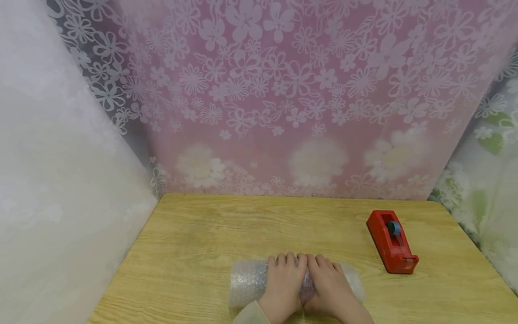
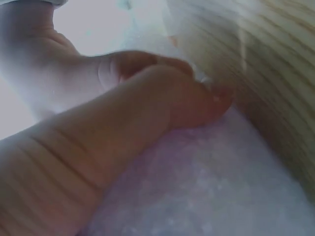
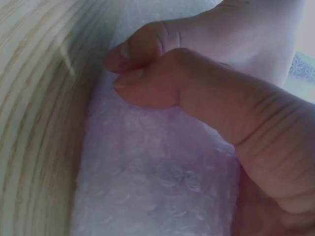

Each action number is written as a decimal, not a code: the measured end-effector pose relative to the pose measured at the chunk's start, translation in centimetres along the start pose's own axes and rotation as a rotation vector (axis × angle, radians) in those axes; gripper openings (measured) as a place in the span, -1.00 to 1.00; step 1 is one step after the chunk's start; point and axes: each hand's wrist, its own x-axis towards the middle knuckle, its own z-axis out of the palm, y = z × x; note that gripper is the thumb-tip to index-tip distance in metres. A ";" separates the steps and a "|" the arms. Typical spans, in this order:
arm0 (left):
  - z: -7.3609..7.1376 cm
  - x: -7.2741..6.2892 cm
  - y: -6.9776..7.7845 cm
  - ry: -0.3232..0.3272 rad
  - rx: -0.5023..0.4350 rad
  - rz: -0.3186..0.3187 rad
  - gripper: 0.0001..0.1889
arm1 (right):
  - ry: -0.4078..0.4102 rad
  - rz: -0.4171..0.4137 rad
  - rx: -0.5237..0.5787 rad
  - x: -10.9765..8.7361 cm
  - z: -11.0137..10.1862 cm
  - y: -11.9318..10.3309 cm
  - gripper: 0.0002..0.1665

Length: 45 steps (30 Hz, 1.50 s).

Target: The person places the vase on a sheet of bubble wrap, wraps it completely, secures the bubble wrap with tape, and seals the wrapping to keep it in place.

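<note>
A roll of clear bubble wrap [image 1: 247, 282] lies crosswise near the table's front, with something purplish and bluish showing faintly through its middle. My left hand [image 1: 285, 280] grips the roll just left of its middle, fingers bent over the far side. Right beside it, my right hand [image 1: 328, 284] holds the roll in the same way. In the right wrist view, both thumbs press the near side of the bubble wrap [image 3: 157, 162], tips close together. The left wrist view shows the left thumb [image 2: 162, 93] against the wrap too. What the wrap encloses is mostly hidden.
A red tape dispenser [image 1: 390, 243] with a small roll of tape stands to the right of the bubble wrap. The wood-grain table [image 1: 194, 234] is bounded by a pink floral curtain [image 1: 283, 112] behind and pale cloth [image 1: 73, 180] at the left.
</note>
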 end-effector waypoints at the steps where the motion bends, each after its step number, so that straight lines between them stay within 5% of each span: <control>1: -0.1 0.0 0.0 -0.007 -0.009 0.006 -0.02 | -0.010 0.001 0.006 -0.1 -0.1 0.0 0.16; 11: -1.2 0.2 -0.5 -0.226 -0.187 0.062 0.05 | -0.212 -0.004 0.107 -0.4 -1.2 0.5 0.27; 17: -1.3 0.2 -0.5 -0.276 -0.216 0.067 0.10 | -0.248 0.015 0.156 -0.6 -1.5 0.6 0.26; 23: -1.4 0.2 -0.5 -0.246 -0.192 0.083 0.05 | -0.208 0.017 0.152 -0.7 -1.0 0.7 0.26; 35: -1.4 0.6 -0.5 -0.287 -0.201 0.079 0.01 | -0.134 0.095 0.092 -1.3 -0.2 -0.1 0.34; 45: -1.3 0.7 -0.8 -0.336 -0.242 0.038 -0.01 | 0.038 0.069 -0.136 -2.6 1.3 -1.4 0.28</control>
